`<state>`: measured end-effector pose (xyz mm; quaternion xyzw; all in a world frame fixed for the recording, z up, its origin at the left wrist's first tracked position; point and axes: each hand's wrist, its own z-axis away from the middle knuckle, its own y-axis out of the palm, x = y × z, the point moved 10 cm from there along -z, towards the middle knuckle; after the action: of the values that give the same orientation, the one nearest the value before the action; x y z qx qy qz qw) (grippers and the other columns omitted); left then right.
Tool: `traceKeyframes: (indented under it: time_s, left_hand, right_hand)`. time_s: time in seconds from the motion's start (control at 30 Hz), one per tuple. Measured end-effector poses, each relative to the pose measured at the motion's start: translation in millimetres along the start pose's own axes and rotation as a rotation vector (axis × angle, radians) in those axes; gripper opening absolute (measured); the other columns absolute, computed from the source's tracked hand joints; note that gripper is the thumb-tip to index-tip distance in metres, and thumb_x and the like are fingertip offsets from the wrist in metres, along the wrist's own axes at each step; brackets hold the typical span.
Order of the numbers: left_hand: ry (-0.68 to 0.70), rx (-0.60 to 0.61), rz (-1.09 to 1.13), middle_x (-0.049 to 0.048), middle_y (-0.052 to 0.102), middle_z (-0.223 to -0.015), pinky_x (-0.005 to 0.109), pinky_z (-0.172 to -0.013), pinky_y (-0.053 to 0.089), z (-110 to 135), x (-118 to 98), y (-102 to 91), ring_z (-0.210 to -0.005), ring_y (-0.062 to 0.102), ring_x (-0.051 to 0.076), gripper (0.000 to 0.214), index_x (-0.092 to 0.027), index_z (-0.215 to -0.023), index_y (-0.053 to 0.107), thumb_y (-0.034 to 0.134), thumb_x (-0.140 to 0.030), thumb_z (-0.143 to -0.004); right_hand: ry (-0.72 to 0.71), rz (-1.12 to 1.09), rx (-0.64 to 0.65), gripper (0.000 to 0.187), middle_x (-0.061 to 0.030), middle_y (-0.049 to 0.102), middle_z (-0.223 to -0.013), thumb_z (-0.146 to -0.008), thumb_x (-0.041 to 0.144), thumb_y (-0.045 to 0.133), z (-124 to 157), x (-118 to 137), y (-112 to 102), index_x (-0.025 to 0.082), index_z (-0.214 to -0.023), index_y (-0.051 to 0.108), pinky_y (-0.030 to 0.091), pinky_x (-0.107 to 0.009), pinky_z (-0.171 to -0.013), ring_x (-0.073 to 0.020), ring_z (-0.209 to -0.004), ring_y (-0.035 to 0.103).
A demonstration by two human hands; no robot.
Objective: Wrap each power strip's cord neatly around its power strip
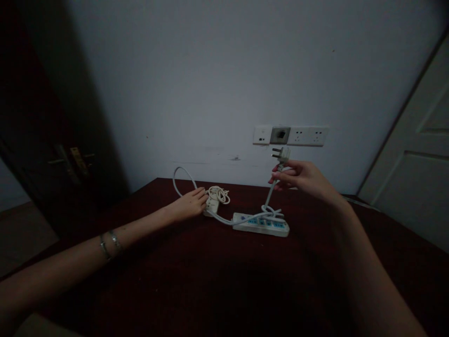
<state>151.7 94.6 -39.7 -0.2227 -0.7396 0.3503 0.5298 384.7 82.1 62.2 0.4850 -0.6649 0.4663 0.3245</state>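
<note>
Right of the frame's middle, a plug (285, 155) stands just above the right hand (304, 180)

The right hand reaches up from the lower right of the frame. Its grip is together: the thumb and fingers pinch the cord (271, 191) at the neck of the plug. So the plug is just past the fingertips, on the upper side, and its metal pins stick out to the left of the frame. That looks like what matters most: the plug stands up, but its pins point sideways. The row of wall sockets (305, 135) is a bit higher in the frame. How far the pins are from it, I cannot tell.

From the plug, the cord slants down and a bit left to loops on top of the power strip (259, 229). The strip lies flat on the dark red bench (210, 281), with its long side going from left to right.

Near the middle of the frame, the left hand (191, 204) has its fingers on a small white block (212, 205). I cannot tell if that grip pinches the block or only rests there. A bundle of thin cord (224, 192) is by those fingertips. The left hand is well apart from the plug, so the right hand is the near one.
</note>
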Motion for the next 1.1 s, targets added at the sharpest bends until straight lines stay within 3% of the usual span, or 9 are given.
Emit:
traceKeyframes:
  time_s: [0.17,0.33,0.47,0.57,0.63,0.73,0.87,1.0,1.1]
  left_hand:
    - [0.14,-0.085,0.023,0.0123,0.063,-0.109,0.037,-0.107,0.029,-22.2,-16.2,-22.0,-0.119,0.049,0.023,0.024,-0.013,-0.095,0.066,0.05,-0.003,-0.08]
    - [0.345,-0.043,-0.04,0.0059,0.065,-0.111,0.033,-0.109,0.029,-42.1,-36.3,-29.2,-0.122,0.046,0.019,0.026,-0.019,-0.086,0.069,0.051,-0.002,-0.079]
    - [0.502,-0.024,-0.108,0.0023,0.066,-0.106,0.029,-0.112,0.027,-53.0,-57.4,-39.2,-0.121,0.047,0.014,0.034,-0.023,-0.078,0.071,0.048,0.002,-0.078]
    - [0.571,0.052,-0.114,0.0003,0.068,-0.094,0.026,-0.116,0.021,-60.4,-71.3,-39.1,-0.121,0.047,0.012,0.038,-0.026,-0.073,0.071,0.045,0.001,-0.08]
    - [0.582,0.082,-0.052,-0.0008,0.068,-0.094,0.026,-0.117,0.019,-65.1,-77.3,-39.8,-0.124,0.043,0.01,0.04,-0.028,-0.073,0.07,0.045,0.002,-0.079]
    - [0.55,0.067,0.156,-0.0058,0.064,-0.111,0.032,-0.116,0.027,-71.7,-78.2,-44.5,-0.129,0.037,0.01,0.046,-0.033,-0.076,0.07,0.046,0.007,-0.073]
    - [0.388,0.071,0.512,-0.0151,0.053,-0.127,0.043,-0.111,0.037,-79.2,-58.8,-44.1,-0.13,0.038,0.013,0.063,-0.042,-0.091,0.067,0.042,0.011,-0.069]
    - [0.238,0.127,0.732,-0.011,0.049,-0.133,0.044,-0.11,0.034,-76.6,-39.2,-36.7,-0.127,0.043,0.017,0.067,-0.042,-0.112,0.059,0.042,0.009,-0.073]
    - [0.3,0.005,0.691,-0.0059,0.052,-0.133,0.037,-0.111,0.033,-67.2,-36.4,-44.6,-0.124,0.046,0.016,0.06,-0.038,-0.115,0.058,0.046,0.006,-0.076]
  right_hand:
    - [0.021,0.023,-0.077,0.039,-0.0105,0.069,-0.071,-0.061,0.042,0.073,-2.9,-15.8,-22.2,0.012,-0.083,0.061,0.054,-0.029,-0.055,-0.0165,-0.056,0.064]
    - [0.073,0.047,-0.146,0.026,-0.0105,0.069,-0.075,-0.074,0.033,0.064,-24.0,-45.2,-32.1,0.013,-0.089,0.058,0.05,-0.021,-0.048,-0.0125,-0.055,0.062]
    - [0.168,0.188,-0.172,0.015,-0.0085,0.069,-0.078,-0.082,0.024,0.054,-58.2,-56.9,-20.3,0.015,-0.095,0.054,0.04,-0.014,-0.039,-0.0088,-0.049,0.058]
    - [0.176,0.208,-0.125,0.013,-0.0041,0.067,-0.072,-0.084,0.021,0.052,-86.5,-53.2,3.9,0.018,-0.096,0.055,0.043,-0.016,-0.04,-0.008,-0.046,0.056]
    - [0.177,0.214,-0.092,0.013,-0.002,0.065,-0.067,-0.083,0.019,0.053,-100.7,-48.5,23.0,0.018,-0.096,0.055,0.045,-0.018,-0.039,-0.0087,-0.042,0.055]
    - [0.158,0.194,-0.03,0.009,-0.0006,0.062,-0.059,-0.082,0.018,0.055,-111.8,-37.3,54.7,0.019,-0.091,0.056,0.045,-0.021,-0.037,-0.01,-0.037,0.053]
    - [0.062,0.105,0.019,0.007,-0.0002,0.064,-0.061,-0.083,0.021,0.055,-107.6,-14.0,86.8,0.02,-0.089,0.054,0.045,-0.02,-0.037,-0.0094,-0.039,0.053]
    - [-0.023,0.001,0.006,0.007,0.0003,0.065,-0.07,-0.086,0.024,0.051,-88.5,2.6,96.0,0.022,-0.092,0.049,0.048,-0.019,-0.043,-0.0076,-0.045,0.054]
    - [-0.074,-0.116,-0.063,0.006,0.0,0.064,-0.073,-0.087,0.024,0.047,-71.7,5.8,89.8,0.021,-0.092,0.046,0.05,-0.019,-0.048,-0.0078,-0.051,0.057]
